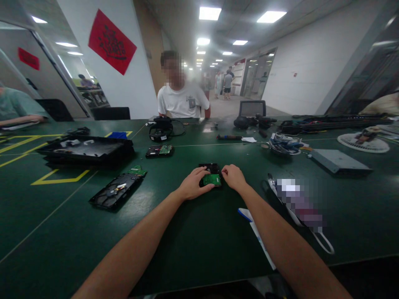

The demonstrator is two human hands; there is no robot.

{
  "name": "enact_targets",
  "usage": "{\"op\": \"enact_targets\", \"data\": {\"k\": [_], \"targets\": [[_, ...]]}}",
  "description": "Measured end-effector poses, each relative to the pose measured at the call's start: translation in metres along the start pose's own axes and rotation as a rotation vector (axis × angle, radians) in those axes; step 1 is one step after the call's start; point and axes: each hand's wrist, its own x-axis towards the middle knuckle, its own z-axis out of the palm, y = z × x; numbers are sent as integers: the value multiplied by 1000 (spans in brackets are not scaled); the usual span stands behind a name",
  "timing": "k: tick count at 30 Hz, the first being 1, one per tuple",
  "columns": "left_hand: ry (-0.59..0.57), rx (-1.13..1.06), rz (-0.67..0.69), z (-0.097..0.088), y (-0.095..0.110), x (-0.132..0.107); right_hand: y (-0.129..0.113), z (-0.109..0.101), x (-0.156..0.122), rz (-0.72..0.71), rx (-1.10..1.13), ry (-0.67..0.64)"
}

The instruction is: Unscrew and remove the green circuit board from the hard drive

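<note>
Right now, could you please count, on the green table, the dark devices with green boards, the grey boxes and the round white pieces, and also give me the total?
Dark devices with green boards: 3
Grey boxes: 1
Round white pieces: 1
Total: 5

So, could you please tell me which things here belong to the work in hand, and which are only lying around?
Work in hand:
- black case with green circuit board, held by the left hand, right hand at its edge

Apparently lying around:
- grey box
- cable bundle
- black tray
</note>
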Motion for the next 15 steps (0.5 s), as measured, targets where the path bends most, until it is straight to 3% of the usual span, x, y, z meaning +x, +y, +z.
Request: {"op": "enact_targets", "data": {"k": [10,15], "targets": [[30,-6,-66,-4,6,-3,-1,-3,-3,9,11,-29],[4,44,-132,-15,4,-8,0,-4,-6,7,18,-30]]}}
